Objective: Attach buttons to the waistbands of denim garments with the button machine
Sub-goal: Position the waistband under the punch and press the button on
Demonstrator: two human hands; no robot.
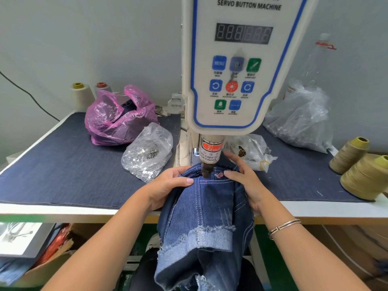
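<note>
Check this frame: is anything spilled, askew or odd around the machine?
Small silver pieces lie loose on the mat, spilled beside the clear bag. A red dot on the denim sits off the punch.

Machine head: read "SERVO BUTTON MACHINE"
Display: showed unlit digit segments, no number legible
Blue key: read "MENU"
Plunger sticker: read "TAKE CARE OF YOUR FINGER", partly cut off
Other key captions: too small to read
</note>
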